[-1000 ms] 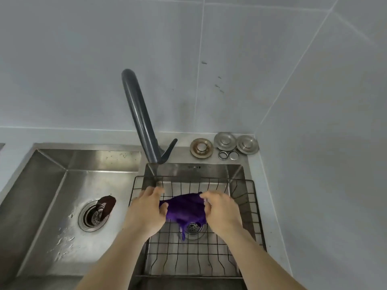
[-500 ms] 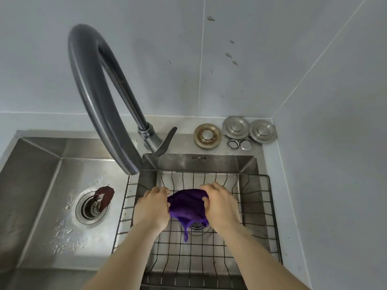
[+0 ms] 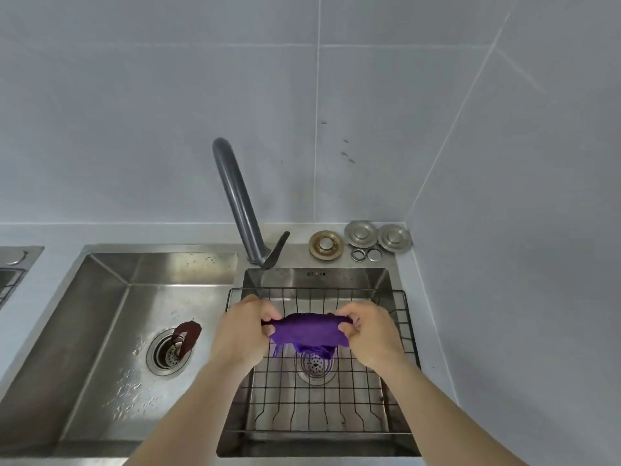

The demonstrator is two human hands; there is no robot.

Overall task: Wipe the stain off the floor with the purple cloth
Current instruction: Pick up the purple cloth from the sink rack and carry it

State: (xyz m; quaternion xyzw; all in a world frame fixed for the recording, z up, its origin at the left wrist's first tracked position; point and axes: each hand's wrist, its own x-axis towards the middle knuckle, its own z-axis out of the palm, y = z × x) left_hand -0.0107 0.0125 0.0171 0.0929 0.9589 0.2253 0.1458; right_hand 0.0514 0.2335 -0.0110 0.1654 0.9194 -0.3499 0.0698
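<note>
Purple cloth (image 3: 307,332) pinched taut between my left hand (image 3: 242,334) and right hand (image 3: 373,334) over sink rack (image 3: 408,334); floor wiping not started.

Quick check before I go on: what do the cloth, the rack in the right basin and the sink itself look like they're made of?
Purple cloth: soft, fuzzy fabric, probably microfibre; it drapes and bunches between the left hand and right hand.
Rack: thin dark wire grid, likely coated metal; matte, no shine.
Sink: brushed stainless steel by its look, with grey sheen and water droplets beading on it.
</note>
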